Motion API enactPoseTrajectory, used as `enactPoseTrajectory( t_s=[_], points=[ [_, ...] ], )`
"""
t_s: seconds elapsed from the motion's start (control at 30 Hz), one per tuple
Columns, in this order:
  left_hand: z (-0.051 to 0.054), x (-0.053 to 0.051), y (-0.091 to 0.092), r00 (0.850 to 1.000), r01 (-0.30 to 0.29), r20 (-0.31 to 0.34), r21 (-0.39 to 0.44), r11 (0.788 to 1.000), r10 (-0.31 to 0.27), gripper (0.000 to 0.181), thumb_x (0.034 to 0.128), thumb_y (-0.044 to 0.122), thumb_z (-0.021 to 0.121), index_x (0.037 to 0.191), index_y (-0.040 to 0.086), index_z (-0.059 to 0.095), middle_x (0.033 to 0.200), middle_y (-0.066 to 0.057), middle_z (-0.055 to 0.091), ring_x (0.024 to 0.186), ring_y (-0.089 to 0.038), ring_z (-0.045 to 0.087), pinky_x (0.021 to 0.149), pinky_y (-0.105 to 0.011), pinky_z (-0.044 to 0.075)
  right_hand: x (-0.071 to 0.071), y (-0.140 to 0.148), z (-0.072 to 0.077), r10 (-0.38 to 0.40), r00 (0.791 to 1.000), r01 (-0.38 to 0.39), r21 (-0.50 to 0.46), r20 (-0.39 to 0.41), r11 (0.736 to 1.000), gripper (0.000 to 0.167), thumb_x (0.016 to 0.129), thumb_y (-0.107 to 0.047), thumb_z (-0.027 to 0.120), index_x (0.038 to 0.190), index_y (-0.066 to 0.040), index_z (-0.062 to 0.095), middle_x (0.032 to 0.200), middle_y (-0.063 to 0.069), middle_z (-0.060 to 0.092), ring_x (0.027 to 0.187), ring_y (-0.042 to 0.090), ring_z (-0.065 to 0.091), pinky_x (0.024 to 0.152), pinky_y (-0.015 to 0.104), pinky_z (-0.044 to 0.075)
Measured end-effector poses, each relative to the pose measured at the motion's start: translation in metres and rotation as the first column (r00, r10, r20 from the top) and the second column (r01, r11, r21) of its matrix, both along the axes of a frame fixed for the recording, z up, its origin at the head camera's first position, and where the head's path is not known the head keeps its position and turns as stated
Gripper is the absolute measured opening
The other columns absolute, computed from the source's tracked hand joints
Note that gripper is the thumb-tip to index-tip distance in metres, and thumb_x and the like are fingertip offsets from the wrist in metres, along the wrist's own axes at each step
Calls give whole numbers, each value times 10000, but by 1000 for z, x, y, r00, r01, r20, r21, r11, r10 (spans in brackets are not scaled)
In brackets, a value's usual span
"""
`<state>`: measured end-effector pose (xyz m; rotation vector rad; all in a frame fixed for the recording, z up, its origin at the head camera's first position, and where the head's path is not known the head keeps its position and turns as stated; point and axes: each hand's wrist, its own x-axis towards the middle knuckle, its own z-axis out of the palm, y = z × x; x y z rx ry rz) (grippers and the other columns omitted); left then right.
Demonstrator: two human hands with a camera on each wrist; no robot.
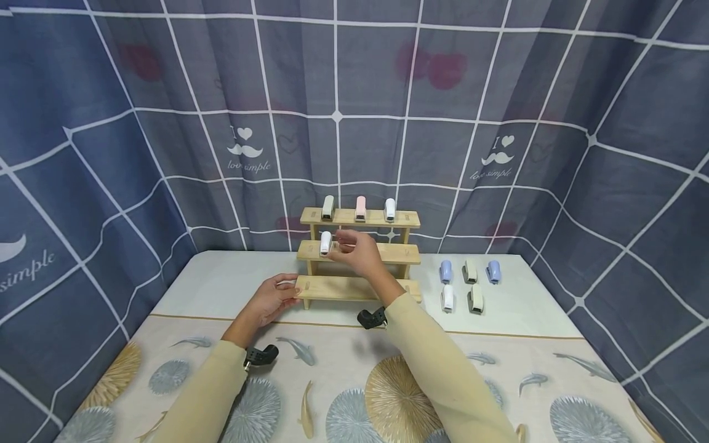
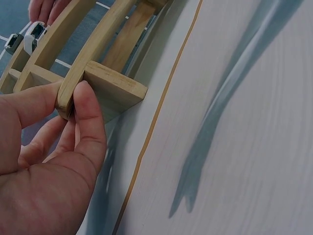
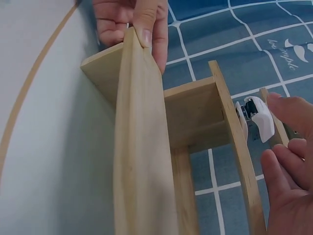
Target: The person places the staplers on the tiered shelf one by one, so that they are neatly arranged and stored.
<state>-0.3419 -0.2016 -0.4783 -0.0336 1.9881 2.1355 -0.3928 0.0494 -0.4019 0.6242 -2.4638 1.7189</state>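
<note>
A three-tier wooden display stand (image 1: 354, 288) stands on the table. My left hand (image 1: 272, 300) pinches the left end of its lowest step, thumb and fingers on opposite faces of the board (image 2: 80, 73). On the left of the middle step sits a white mini stapler (image 1: 325, 243). My right hand (image 1: 360, 252) is just to its right, fingers bent loosely. In the right wrist view the thumb is right by the stapler (image 3: 259, 120) and the other fingers are apart from it; whether the thumb touches it I cannot tell.
On the top step stand a grey-green stapler (image 1: 328, 208), a pink one (image 1: 360, 208) and a white one (image 1: 390, 210). Several more staplers, including a blue one (image 1: 493, 272) and a white one (image 1: 447, 298), are on the table right of the stand. A checked curtain (image 1: 299, 147) hangs behind.
</note>
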Motion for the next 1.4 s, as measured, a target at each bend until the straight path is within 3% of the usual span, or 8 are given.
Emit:
enactPoseTrajectory(
  t_s=[0.37,0.57,0.77,0.93,1.03,1.2,1.4],
  points=[
    [2,1,0,1000,-2,-3,8,1000,2,580,991,-54,592,1515,-76,345,1045,-51,631,814,-97,679,740,-200,623,18,30,-18,4,1000,-6,-145,-12,989,537,836,-152,862,1324,-48,664,1327,182,676,1186,297,697,952,256,602],
    [3,1,0,1000,-8,-3,3,1000,8,577,989,-60,588,1513,-77,347,1058,-60,629,817,-103,676,739,-206,622,37,51,-27,0,999,-8,-222,-38,975,510,839,-133,855,1303,-25,672,1323,227,665,1192,344,685,965,258,596],
    [1,0,0,1000,-10,-2,-11,1000,10,567,985,-59,601,1501,-71,368,1066,-62,625,826,-103,681,745,-199,621,53,79,-41,-44,997,26,-236,-70,971,481,844,-78,841,1289,-1,676,1334,240,655,1190,388,672,977,329,601],
    [-1,-1,0,1000,-16,-4,-22,1000,16,562,983,-55,607,1496,-66,378,1070,-68,633,825,-105,683,746,-202,622,63,106,-53,-91,992,63,-266,-93,962,467,849,-22,819,1282,56,661,1324,261,650,1153,316,695,1019,399,572],
    [-1,-1,0,1000,-22,1,-35,999,22,559,986,-52,603,1500,-53,383,1080,-65,633,826,-101,682,745,-194,619,69,122,-58,-121,986,83,-294,-114,952,440,849,-23,820,1255,62,673,1301,269,655,1132,302,702,1013,382,576],
    [0,0,-1,1000,-27,8,-31,999,28,564,988,-52,597,1508,-50,376,1088,-67,629,822,-98,680,740,-190,619,77,148,-66,-175,974,119,-328,-146,937,396,829,-7,833,1197,64,705,1248,335,654,1094,405,701,964,327,603],
    [-1,-1,0,1000,-28,2,-29,999,28,558,988,-54,598,1502,-57,381,1092,-68,631,826,-99,684,744,-195,620,83,182,-73,-253,959,203,-316,-125,927,388,830,23,822,1186,105,693,1246,333,660,1042,235,743,909,240,611]
  ],
)
